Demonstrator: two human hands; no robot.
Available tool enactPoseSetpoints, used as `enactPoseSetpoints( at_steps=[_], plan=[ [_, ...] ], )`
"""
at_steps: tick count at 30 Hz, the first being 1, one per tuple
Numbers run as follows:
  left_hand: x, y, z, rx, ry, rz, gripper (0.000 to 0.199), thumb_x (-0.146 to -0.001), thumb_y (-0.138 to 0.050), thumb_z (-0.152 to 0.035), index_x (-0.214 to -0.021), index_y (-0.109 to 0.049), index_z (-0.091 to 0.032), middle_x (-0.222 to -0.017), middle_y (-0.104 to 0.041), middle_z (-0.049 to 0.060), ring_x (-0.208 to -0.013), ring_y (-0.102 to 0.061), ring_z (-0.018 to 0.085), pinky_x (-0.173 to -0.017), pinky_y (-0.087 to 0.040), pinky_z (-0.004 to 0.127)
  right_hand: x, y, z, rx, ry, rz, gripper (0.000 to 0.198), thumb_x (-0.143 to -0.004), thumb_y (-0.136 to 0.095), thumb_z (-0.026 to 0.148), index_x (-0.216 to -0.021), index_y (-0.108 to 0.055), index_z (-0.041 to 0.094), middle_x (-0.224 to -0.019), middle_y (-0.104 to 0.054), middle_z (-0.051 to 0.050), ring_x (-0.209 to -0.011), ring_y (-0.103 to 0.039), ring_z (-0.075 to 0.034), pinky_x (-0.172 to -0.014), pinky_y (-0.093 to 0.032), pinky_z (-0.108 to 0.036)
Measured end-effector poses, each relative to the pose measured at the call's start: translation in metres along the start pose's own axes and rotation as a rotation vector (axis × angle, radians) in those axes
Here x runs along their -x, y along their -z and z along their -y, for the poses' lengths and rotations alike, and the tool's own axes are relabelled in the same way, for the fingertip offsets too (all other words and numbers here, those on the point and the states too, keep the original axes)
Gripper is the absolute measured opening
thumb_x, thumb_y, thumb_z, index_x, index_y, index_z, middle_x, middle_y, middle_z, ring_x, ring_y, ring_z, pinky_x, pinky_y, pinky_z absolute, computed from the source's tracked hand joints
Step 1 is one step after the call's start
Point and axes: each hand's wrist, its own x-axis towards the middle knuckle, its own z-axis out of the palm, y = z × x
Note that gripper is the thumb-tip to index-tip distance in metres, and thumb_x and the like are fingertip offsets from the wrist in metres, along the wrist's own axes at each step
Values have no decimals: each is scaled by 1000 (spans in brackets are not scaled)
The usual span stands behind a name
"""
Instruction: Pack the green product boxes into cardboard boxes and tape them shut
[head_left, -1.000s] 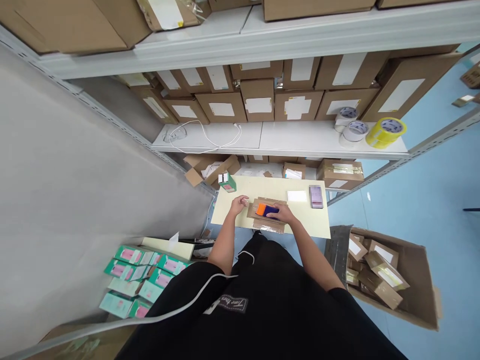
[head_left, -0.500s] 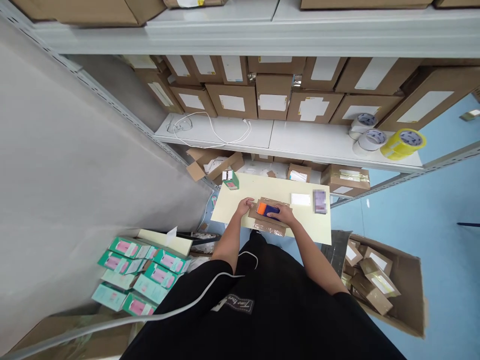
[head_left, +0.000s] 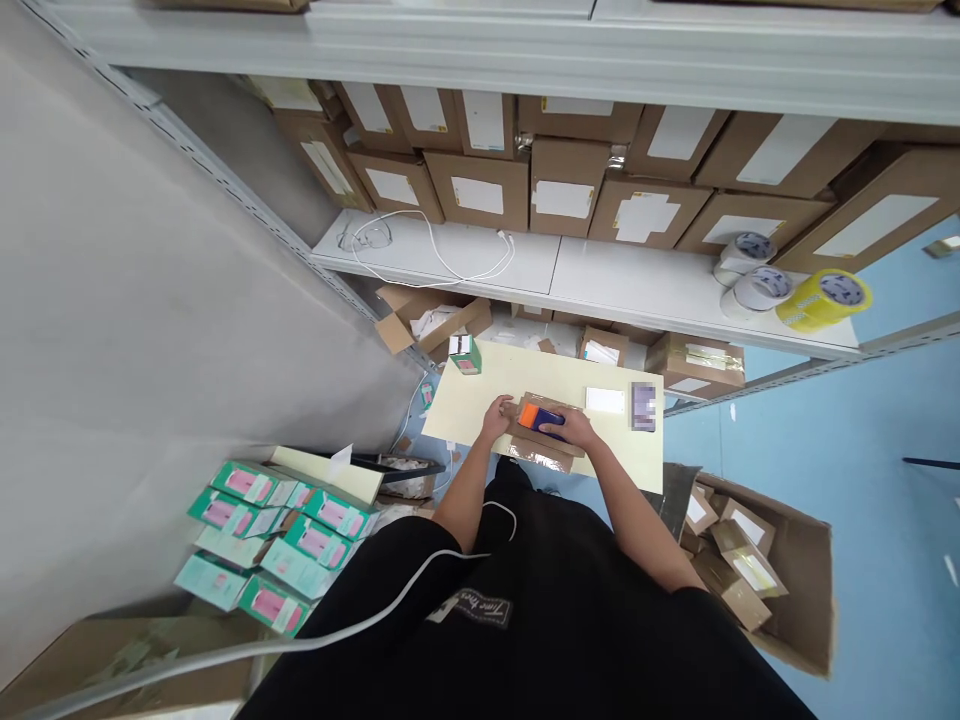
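Apparently it's positioning: the right hand (head_left: 576, 427) grips an orange-and-navy box (head_left: 542, 418), cardboard (head_left: 538, 454) beneath; the left hand (head_left: 496, 418) curls alongside, hold unclear; next needs steadiness.

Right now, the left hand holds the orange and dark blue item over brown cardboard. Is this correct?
No: the head view shows the right hand holding the orange and dark blue item over the brown cardboard. The left hand is at the cardboard's edge.
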Motion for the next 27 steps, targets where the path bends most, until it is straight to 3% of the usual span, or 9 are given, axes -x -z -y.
enactPoseSetpoints(
  at_steps=[5, 7, 10, 13, 17, 21, 27],
  plan=[
    [-4, 9, -19, -224, -189, 266, 65, -58, -89, -25, -121, -74, -25, -145, -59, 10, -150, -39, 34, -118, -39, 38, 1, 4, 8, 2, 54, -7, 42, -72, -83, 70, -82, -77, 29, -74, -71, -1, -71, -65, -23, -65, -47, -33],
    [-9, 12, -24, -323, -212, 327, 72, -54, -94, -30, -123, -75, -26, -140, -62, 9, -145, -46, 36, -115, -42, 38, 4, 7, 12, 24, 44, 0, 42, -73, -84, 69, -81, -77, 29, -76, -73, -3, -73, -67, -25, -67, -47, -34],
    [-14, 15, -28, -408, -180, 315, 82, -54, -96, -39, -132, -73, -26, -120, -67, 7, -119, -63, 33, -103, -49, 35, 11, 12, 20, 142, -11, -12, 42, -78, -82, 67, -85, -79, 26, -84, -76, -8, -81, -70, -29, -71, -49, -37],
    [-17, 17, -28, -464, -156, 314, 92, -57, -95, -43, -143, -67, -28, -106, -68, 5, -106, -66, 30, -97, -49, 33, 19, 18, 28, 303, -89, 8, 46, -84, -77, 67, -98, -80, 23, -96, -79, -13, -93, -73, -33, -77, -51, -37],
    [-21, 18, -27, -572, -145, 372, 99, -64, -92, -45, -155, -55, -31, -120, -70, 6, -111, -65, 30, -99, -49, 35, 30, 35, 33, 452, -204, 85, 58, -89, -66, 72, -110, -79, 20, -109, -79, -14, -104, -73, -31, -83, -52, -33],
    [-22, 19, -24, -573, -141, 388, 101, -68, -91, -44, -159, -49, -31, -141, -66, 6, -120, -63, 31, -103, -49, 35, 52, 66, 16, 512, -300, 113, 63, -91, -61, 75, -109, -78, 18, -110, -79, -15, -104, -73, -30, -81, -50, -30],
    [-26, 18, -16, -439, -140, 345, 99, -65, -93, -46, -155, -54, -33, -151, -61, 4, -119, -66, 28, -105, -51, 36, 105, 120, -37, 536, -458, 102, 58, -89, -66, 73, -99, -78, 17, -104, -78, -15, -99, -72, -28, -74, -47, -28]
  ],
)
